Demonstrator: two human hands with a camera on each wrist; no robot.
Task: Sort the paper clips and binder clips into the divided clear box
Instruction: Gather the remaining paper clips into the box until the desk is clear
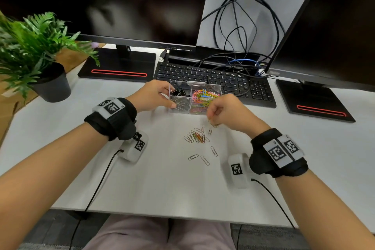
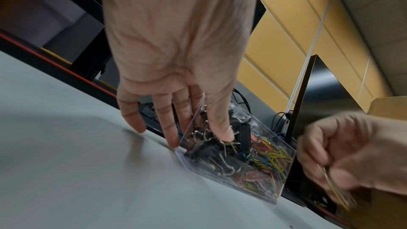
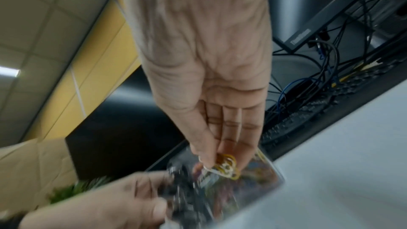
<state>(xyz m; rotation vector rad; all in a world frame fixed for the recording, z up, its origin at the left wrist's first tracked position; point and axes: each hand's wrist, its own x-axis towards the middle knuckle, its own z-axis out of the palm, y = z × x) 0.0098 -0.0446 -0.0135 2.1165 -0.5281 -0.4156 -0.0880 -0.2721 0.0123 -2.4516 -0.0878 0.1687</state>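
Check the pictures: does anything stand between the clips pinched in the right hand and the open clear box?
Nothing visible does. The right hand holds its paper clips just beside the clear box, whose top is open; the left hand grips only its left wall.

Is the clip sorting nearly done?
Mostly. The clear box already holds black binder clips, coloured paper clips and silver ones. The right hand pinches a few clips; the left hand steadies the box. A small pile remains on the desk.

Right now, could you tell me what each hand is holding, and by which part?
The left hand grips the clear box by its left wall. The right hand pinches a few paper clips at their upper ends.
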